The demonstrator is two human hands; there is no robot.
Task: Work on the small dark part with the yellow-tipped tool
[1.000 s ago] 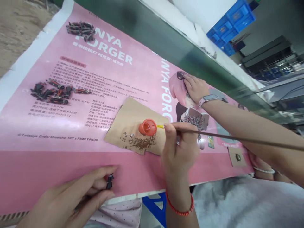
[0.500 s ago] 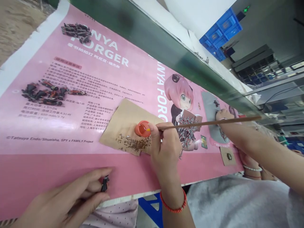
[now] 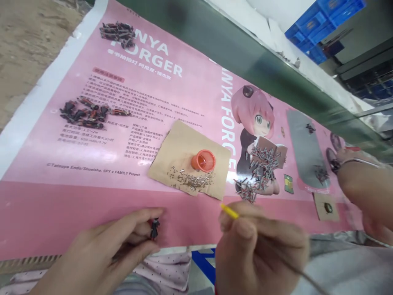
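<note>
Right hand (image 3: 260, 250) has pulled back from the orange cap (image 3: 203, 160) to the near table edge, fingers pinched on a thin brush (image 3: 229, 211), yellow tip up. Left hand (image 3: 104, 254) pinches a small dark figure (image 3: 154, 229), upright on the pink poster (image 3: 92, 205), well apart from the cap.

"FORGER", "SPY x FAMILY Project" on pink poster (image 3: 190, 94)

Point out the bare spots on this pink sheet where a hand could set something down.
Free: the plain pink band along the near edge, between the left hand and the cardboard piece; also the printed stretch between the two piles of dark parts. Crowded: around the orange cap, the small metal bits and the scattered pins.
</note>
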